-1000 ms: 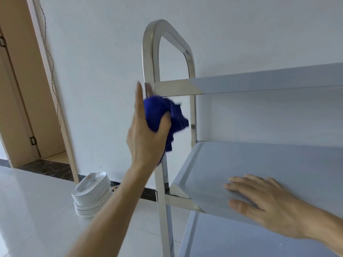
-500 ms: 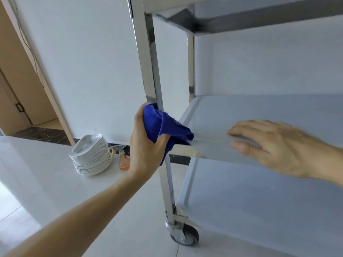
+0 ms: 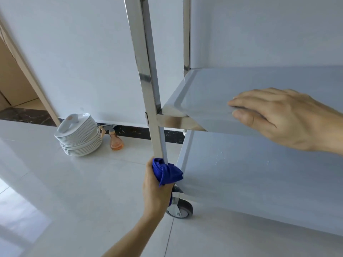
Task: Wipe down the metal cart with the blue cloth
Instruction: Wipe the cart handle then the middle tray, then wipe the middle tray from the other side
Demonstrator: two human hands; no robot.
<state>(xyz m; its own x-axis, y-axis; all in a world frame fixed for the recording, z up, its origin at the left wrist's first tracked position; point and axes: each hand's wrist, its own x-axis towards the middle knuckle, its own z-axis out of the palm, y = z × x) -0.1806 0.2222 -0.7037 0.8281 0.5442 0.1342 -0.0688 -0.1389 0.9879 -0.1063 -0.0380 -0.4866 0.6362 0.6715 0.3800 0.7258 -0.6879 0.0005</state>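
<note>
The metal cart point(image 3: 148, 76) fills the right half of the view, with a shiny front upright, a middle shelf and a bottom shelf. My left hand point(image 3: 155, 190) grips the bunched blue cloth point(image 3: 167, 172) around the low end of that upright, just above the caster wheel point(image 3: 181, 208). My right hand point(image 3: 284, 117) lies flat on the front edge of the middle shelf, fingers straight and pointing left, thumb at the rim.
A stack of white plates point(image 3: 78, 136) stands on the glossy white floor by the wall, with an orange spray bottle point(image 3: 115, 140) beside it. A doorway point(image 3: 13, 80) opens at far left. The white wall is close behind the cart.
My left hand has slid the blue cloth down the front upright, from near the top shelf past the middle shelf to just above the wheel. The right hand has stayed on the middle shelf.
</note>
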